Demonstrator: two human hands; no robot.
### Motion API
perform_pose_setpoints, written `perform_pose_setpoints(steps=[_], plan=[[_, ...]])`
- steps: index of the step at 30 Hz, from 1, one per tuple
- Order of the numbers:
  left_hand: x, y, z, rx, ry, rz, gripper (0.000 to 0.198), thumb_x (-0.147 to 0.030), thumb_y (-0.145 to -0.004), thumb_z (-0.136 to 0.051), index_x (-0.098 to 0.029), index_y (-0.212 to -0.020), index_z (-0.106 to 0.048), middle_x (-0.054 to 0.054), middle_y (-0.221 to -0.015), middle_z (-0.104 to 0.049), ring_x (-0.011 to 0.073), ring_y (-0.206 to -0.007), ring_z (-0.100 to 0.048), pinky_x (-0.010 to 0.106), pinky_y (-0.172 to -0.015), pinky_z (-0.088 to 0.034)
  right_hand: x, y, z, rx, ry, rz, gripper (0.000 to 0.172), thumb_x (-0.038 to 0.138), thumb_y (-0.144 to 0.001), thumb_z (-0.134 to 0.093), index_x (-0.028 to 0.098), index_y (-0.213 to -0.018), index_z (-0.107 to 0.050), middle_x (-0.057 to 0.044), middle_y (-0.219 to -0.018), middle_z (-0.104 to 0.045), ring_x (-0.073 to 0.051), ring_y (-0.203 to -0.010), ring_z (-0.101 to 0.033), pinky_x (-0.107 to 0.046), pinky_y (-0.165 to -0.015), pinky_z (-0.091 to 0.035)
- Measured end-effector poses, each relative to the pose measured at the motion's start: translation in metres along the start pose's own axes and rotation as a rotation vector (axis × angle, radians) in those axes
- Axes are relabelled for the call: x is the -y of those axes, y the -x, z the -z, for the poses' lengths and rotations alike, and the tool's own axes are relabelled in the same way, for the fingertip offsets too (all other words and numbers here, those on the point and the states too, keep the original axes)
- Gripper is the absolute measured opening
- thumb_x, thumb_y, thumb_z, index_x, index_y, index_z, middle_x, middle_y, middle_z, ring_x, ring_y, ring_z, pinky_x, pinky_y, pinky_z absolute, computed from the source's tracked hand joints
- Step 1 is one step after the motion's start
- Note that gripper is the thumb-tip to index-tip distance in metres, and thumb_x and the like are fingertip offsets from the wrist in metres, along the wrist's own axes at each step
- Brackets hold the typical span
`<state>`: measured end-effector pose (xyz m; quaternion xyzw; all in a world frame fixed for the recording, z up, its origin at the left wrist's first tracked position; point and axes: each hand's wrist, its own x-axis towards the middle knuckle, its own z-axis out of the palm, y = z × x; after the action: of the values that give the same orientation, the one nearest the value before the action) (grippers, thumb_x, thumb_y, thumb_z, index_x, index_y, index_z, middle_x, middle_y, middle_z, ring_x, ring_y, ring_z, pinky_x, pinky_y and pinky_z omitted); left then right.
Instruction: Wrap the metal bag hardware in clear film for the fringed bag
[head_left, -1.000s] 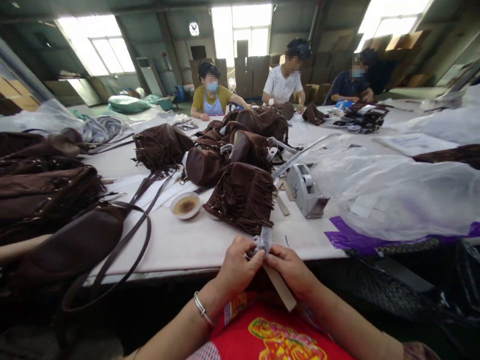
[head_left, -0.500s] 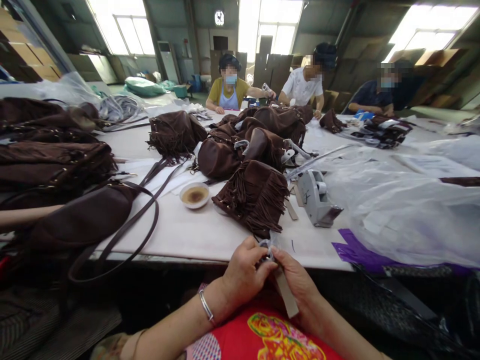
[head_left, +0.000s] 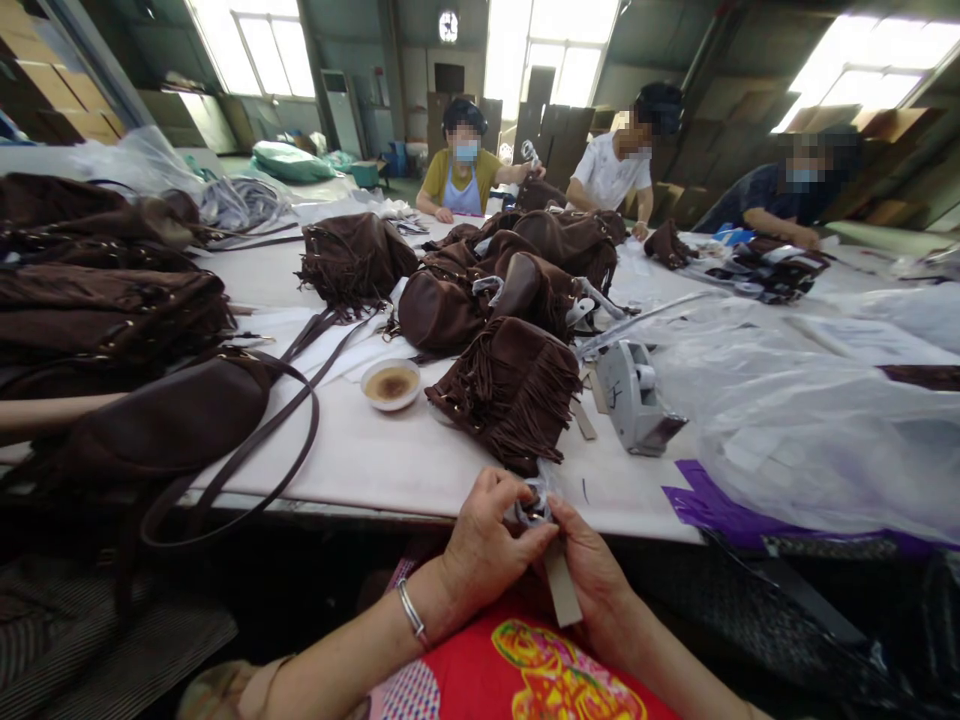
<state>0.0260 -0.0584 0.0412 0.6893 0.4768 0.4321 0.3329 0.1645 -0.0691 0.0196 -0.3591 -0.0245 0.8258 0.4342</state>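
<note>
At the table's near edge my left hand (head_left: 484, 535) is closed in a pinch on a bunched, see-through plastic wrapping (head_left: 534, 506). A glint of metal shows inside the wrapping; what the metal belongs to is hidden by the fingers. My right hand (head_left: 592, 565) is closed beside it, holding a flat beige cardboard strip (head_left: 562, 585) that points down toward my lap. Its thumb also touches the wrapping. Just beyond my hands lies a dark brown fringed bag (head_left: 514, 390), and the wrapping reaches up to its near end.
A grey tape dispenser (head_left: 636, 400) stands right of the bag, a bowl of brownish liquid (head_left: 391, 385) left. More brown bags (head_left: 465, 300) are piled behind. Plastic sheeting (head_left: 810, 420) covers the right side. Another person's arm (head_left: 60, 415) reaches in at left; several people work across the table.
The cardboard strip has swung slightly left and more upright. My fingers have shifted a little on the wrapping. Across the table, a co-worker has raised a brown item.
</note>
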Motion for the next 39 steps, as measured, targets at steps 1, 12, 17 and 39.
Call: perform_pose_setpoints(steps=[1, 12, 17, 39], plan=[[0.001, -0.001, 0.0, 0.005, 0.011, -0.013, 0.026, -0.019, -0.072, -0.079, -0.02, -0.092, -0.063, 0.004, -0.099, -0.058, 0.0191, -0.094, -0.057, 0.031, -0.084, -0.05, 0.0, -0.001, 0.001, -0.004, -0.008, 0.023, 0.032, 0.039, -0.072, -0.079, 0.019, -0.095, -0.068, -0.007, -0.088, -0.073, -0.029, -0.093, -0.069, -0.041, -0.074, -0.058], [0.008, -0.007, -0.005, -0.063, -0.082, -0.024, 0.016, -0.02, -0.076, -0.071, -0.018, -0.084, -0.058, 0.004, -0.089, -0.06, 0.018, -0.084, -0.057, 0.03, -0.077, -0.048, 0.004, 0.008, 0.004, 0.02, 0.215, 0.262, 0.028, 0.04, -0.079, -0.077, 0.02, -0.096, -0.069, -0.003, -0.087, -0.07, -0.018, -0.075, -0.065, -0.028, -0.064, -0.053], [0.011, -0.01, -0.002, -0.058, -0.114, -0.006, 0.016, -0.017, -0.073, -0.07, -0.018, -0.082, -0.057, 0.003, -0.087, -0.058, 0.0167, -0.081, -0.055, 0.028, -0.072, -0.048, 0.01, 0.023, 0.012, -0.019, 0.62, 0.259, 0.033, 0.043, -0.077, -0.078, 0.018, -0.097, -0.069, 0.0, -0.071, -0.065, -0.008, -0.048, -0.047, -0.019, -0.044, -0.032], [0.008, -0.017, 0.003, -0.025, -0.092, 0.01, 0.008, -0.014, -0.072, -0.066, -0.017, -0.079, -0.063, 0.003, -0.083, -0.059, 0.0165, -0.079, -0.055, 0.028, -0.073, -0.047, 0.013, 0.002, 0.014, -0.058, 0.884, 0.431, 0.034, 0.051, -0.08, -0.072, 0.017, -0.083, -0.068, 0.001, -0.06, -0.06, -0.01, -0.049, -0.045, -0.023, -0.048, -0.03]])
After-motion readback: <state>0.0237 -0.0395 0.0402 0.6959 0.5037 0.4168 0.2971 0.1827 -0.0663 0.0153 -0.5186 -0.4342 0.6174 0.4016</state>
